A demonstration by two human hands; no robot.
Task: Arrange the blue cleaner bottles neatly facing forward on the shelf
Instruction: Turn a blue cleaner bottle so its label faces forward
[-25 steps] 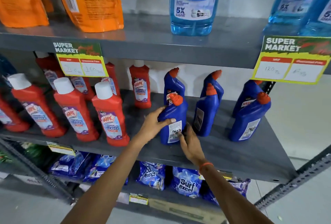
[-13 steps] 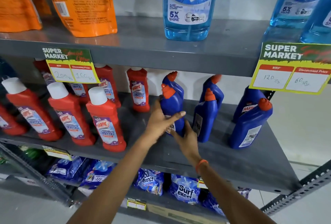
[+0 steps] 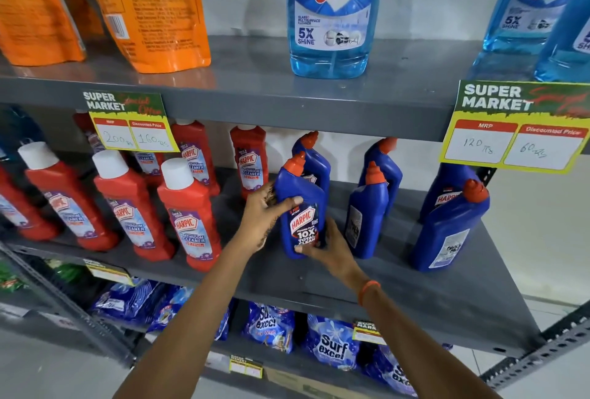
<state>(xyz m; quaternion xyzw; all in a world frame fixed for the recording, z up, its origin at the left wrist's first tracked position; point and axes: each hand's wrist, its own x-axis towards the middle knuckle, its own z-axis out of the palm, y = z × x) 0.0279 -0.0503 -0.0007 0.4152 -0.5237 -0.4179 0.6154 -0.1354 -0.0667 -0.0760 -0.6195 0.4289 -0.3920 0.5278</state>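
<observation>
1. The blue Harpic bottle [image 3: 301, 207] stood on the middle shelf [image 3: 431, 287] near its front edge, label forward.
2. The left hand [image 3: 266, 216] wrapped its side; the right hand [image 3: 332, 248] pinched its base.
3. Another blue Harpic bottle [image 3: 367, 210] stood just right, label sideways.

I count six blue bottles [image 3: 301, 207] on the middle shelf [image 3: 415, 287], about eight red bottles [image 3: 188, 216], three Colin bottles [image 3: 332, 12] above, two orange pouches [image 3: 150, 9], and two price tags [image 3: 514, 127].
</observation>
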